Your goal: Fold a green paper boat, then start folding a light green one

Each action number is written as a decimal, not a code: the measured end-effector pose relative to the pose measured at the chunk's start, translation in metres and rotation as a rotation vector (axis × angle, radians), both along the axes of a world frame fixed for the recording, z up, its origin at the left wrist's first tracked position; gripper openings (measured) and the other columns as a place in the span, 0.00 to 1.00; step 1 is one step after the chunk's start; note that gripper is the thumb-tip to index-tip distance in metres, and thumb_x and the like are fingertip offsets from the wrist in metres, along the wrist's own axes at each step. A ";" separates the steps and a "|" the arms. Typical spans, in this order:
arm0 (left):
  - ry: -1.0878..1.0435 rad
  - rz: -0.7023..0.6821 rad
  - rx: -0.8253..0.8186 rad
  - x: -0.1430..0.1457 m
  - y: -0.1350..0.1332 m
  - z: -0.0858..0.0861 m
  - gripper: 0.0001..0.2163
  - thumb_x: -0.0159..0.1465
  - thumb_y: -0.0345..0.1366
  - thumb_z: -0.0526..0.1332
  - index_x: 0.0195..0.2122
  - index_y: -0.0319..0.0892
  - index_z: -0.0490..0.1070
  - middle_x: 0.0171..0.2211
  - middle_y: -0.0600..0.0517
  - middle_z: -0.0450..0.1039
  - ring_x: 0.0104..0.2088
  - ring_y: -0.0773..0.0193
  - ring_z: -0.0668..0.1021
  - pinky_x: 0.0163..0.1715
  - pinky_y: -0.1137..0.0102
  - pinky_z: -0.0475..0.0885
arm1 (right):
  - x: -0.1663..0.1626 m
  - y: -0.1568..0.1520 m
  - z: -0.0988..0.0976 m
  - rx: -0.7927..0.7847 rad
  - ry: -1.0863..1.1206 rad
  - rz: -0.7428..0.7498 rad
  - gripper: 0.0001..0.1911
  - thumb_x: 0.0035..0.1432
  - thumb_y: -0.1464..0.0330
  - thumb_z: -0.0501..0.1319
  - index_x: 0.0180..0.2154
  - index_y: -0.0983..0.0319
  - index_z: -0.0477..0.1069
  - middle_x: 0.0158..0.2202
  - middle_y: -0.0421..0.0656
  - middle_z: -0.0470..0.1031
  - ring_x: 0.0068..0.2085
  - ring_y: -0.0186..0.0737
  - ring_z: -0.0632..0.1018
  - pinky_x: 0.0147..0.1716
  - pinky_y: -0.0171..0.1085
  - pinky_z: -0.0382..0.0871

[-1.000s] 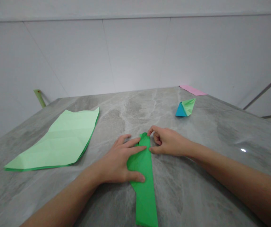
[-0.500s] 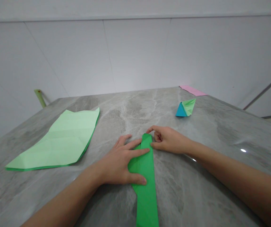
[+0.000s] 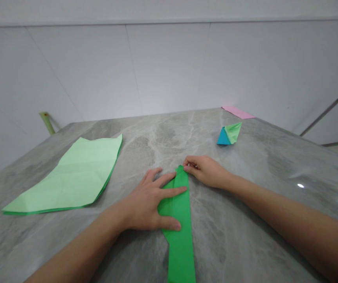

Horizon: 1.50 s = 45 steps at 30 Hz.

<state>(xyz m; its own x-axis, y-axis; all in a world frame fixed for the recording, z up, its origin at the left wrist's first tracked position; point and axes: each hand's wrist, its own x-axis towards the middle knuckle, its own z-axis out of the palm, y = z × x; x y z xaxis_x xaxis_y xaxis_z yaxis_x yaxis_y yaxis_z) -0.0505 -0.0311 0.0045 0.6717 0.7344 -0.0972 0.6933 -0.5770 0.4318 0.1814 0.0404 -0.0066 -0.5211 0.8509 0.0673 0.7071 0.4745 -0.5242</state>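
Observation:
A long green strip of folded paper (image 3: 181, 247) lies on the grey marbled table, running from the bottom edge of the head view up to between my hands. My left hand (image 3: 149, 200) rests flat on it with fingers spread, the thumb and forefinger pressing its face. At the far end, my right hand (image 3: 206, 169) pinches the paper's right corner between thumb and forefinger. A wider flap of the same paper sticks out to the left under my left palm, partly hidden.
Light green paper sheets (image 3: 68, 177) with darker green undersides lie at the left. A small blue and green folded paper piece (image 3: 228, 134) stands at the back right. Behind it is pink paper (image 3: 238, 112) at the table's far edge. A white wall (image 3: 169, 70) borders the table.
My right thumb and forefinger, apart along the strip's far end before, have come together in a pinch at its corner. My left hand stays in place on the paper.

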 end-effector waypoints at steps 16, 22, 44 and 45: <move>0.022 -0.021 -0.011 0.000 -0.001 0.002 0.35 0.54 0.62 0.64 0.63 0.68 0.59 0.70 0.52 0.48 0.67 0.26 0.46 0.58 0.30 0.43 | 0.001 0.000 -0.001 0.055 -0.025 0.017 0.06 0.62 0.69 0.56 0.35 0.61 0.71 0.27 0.40 0.73 0.29 0.35 0.72 0.30 0.33 0.57; 0.022 -0.029 -0.015 0.001 0.000 0.003 0.34 0.55 0.61 0.64 0.63 0.67 0.60 0.70 0.51 0.46 0.66 0.26 0.46 0.58 0.30 0.43 | 0.000 -0.001 0.002 0.057 -0.045 0.014 0.06 0.62 0.70 0.56 0.34 0.62 0.71 0.27 0.41 0.73 0.29 0.35 0.71 0.30 0.33 0.57; 0.099 -0.040 0.001 0.001 -0.002 0.005 0.31 0.58 0.62 0.60 0.63 0.71 0.57 0.71 0.52 0.43 0.67 0.27 0.45 0.58 0.30 0.44 | 0.009 -0.003 0.010 0.013 -0.079 0.156 0.30 0.51 0.65 0.64 0.55 0.64 0.62 0.27 0.35 0.70 0.28 0.36 0.71 0.29 0.34 0.60; 0.107 -0.041 0.002 0.001 -0.002 0.005 0.31 0.58 0.62 0.60 0.63 0.71 0.56 0.71 0.52 0.43 0.67 0.26 0.45 0.58 0.31 0.44 | 0.009 -0.002 0.009 0.005 -0.064 0.158 0.29 0.52 0.66 0.63 0.55 0.64 0.62 0.27 0.35 0.69 0.27 0.35 0.70 0.29 0.34 0.60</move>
<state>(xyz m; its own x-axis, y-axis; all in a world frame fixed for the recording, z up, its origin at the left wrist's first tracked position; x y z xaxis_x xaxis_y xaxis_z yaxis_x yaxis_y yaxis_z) -0.0495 -0.0334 0.0098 0.6868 0.7070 -0.1687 0.7114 -0.6061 0.3557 0.1906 0.0386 0.0021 -0.6516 0.7578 0.0342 0.6553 0.5851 -0.4778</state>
